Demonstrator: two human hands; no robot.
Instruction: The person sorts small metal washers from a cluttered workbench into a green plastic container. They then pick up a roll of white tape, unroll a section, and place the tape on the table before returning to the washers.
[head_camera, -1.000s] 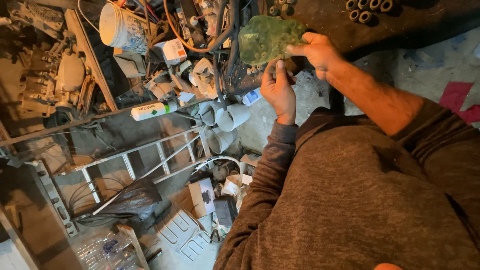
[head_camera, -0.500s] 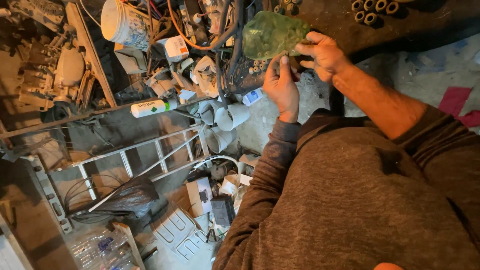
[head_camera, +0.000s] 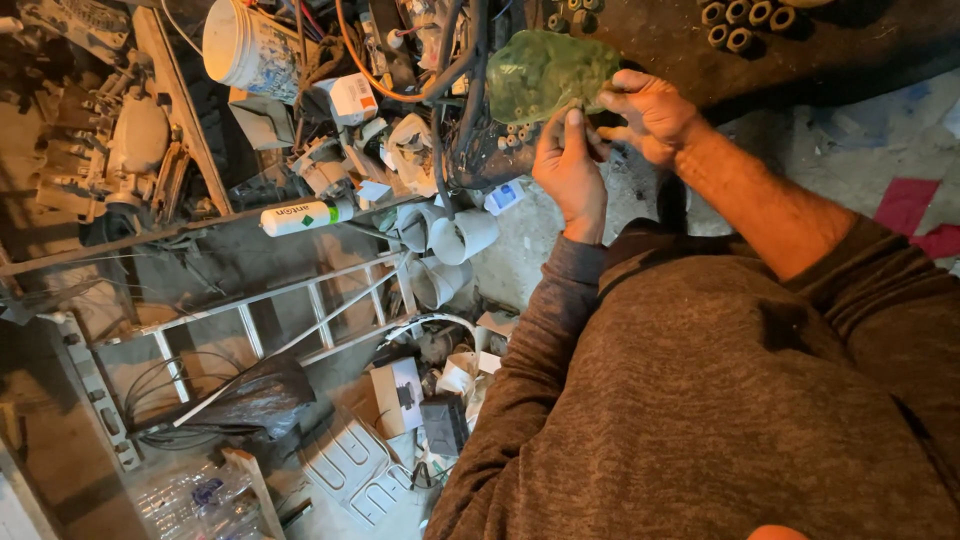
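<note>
- My left hand (head_camera: 570, 172) and right hand (head_camera: 648, 112) both grip the green plastic bag (head_camera: 548, 72) (small parts inside), pinching its lower edge.
- The bag has stayed up over the dark table (head_camera: 850, 50) since a second ago.
- White pipe fittings (head_camera: 450, 235) lie below, unmoved.

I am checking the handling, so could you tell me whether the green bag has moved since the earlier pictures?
Cannot tell: the green bag keeps its place against the white bucket and the row of dark fittings; any shift looks like camera motion.

both hands raised: left hand (head_camera: 570, 170) fingers pinching, right hand (head_camera: 650, 115) gripping.
</note>
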